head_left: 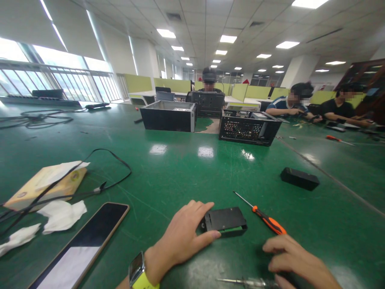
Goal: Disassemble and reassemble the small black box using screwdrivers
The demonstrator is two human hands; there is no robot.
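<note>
My left hand [188, 228], with a watch [137, 268] on its wrist, is closed around the left end of a small flat black case [227, 218]. Its thumb lies along the near side, where a green strip like a circuit board shows. The case rests on the green table. At the lower right is my right hand [296, 259], fingers loosely bent and apart. By its thumb, at the bottom edge, lies a screwdriver [246, 283] with a see-through handle, partly cut off. Just beyond that hand lies an orange-and-black screwdriver [269, 220], its tip pointing up and left.
A black block [300, 178] sits to the right. Left are a phone [81, 245], crumpled tissues [61, 216], a tissue pack [51, 182] and a black cable [117, 182]. Open computer cases [168, 118] [249, 128] stand farther back. Several people sit around the table.
</note>
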